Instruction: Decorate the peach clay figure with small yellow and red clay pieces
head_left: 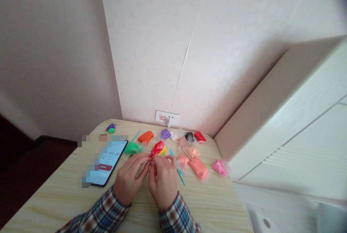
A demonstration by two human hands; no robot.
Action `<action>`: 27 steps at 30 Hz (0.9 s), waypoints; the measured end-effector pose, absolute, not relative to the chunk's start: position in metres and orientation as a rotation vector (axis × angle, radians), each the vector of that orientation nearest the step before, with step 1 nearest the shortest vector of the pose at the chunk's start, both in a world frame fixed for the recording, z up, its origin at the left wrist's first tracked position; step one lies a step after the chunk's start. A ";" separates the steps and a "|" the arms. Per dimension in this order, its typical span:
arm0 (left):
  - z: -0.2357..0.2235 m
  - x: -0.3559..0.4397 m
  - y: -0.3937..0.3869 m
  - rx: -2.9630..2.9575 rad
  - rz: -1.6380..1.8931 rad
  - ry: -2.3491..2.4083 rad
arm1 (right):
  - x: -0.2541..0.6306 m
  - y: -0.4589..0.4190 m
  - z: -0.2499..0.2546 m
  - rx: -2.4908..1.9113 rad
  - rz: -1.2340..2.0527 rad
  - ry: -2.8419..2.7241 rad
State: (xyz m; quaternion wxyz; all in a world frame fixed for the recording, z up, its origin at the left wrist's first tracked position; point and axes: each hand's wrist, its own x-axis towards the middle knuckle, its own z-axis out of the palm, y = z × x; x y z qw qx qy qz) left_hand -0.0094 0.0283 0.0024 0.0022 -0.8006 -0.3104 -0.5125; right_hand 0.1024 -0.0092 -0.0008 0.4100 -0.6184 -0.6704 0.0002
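Observation:
Both hands meet over the middle of the wooden table. My left hand pinches the lower end of a red clay packet in clear plastic. From the other side my right hand grips the same packet end, its fingertips against the left ones. The packet's red bulk points away from me; the exact spot under the fingertips is hidden. Just behind it lies a yellow packet. A green packet rests left of the hands, and a blue plastic tool lies by the right hand.
A phone showing a timer lies at left. Orange, purple, black, salmon and pink packets lie around. Small purple and green shapes sit at the far left corner. A wall socket is behind the table.

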 end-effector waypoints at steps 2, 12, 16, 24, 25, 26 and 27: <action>0.003 -0.010 0.028 -2.505 -1.612 -0.929 | 0.100 -0.010 -0.001 -1.549 -0.010 -1.664; 0.003 -0.015 0.034 -2.736 -1.826 -1.207 | 0.108 -0.009 0.005 -1.491 0.008 -1.777; 0.000 -0.014 0.037 -2.921 -2.006 -1.376 | 0.114 -0.009 0.005 -1.464 0.067 -1.843; -0.008 -0.010 0.042 -3.057 -2.151 -1.623 | 0.125 -0.003 0.009 -1.476 0.150 -1.982; -0.008 -0.010 0.042 -3.045 -2.135 -1.606 | 0.126 -0.003 0.009 -1.482 0.162 -1.981; -0.008 -0.011 0.041 -3.022 -2.107 -1.574 | 0.125 -0.003 0.010 -1.494 0.171 -1.971; -0.007 -0.011 0.041 -2.986 -2.057 -1.536 | 0.124 -0.003 0.011 -1.514 0.176 -1.953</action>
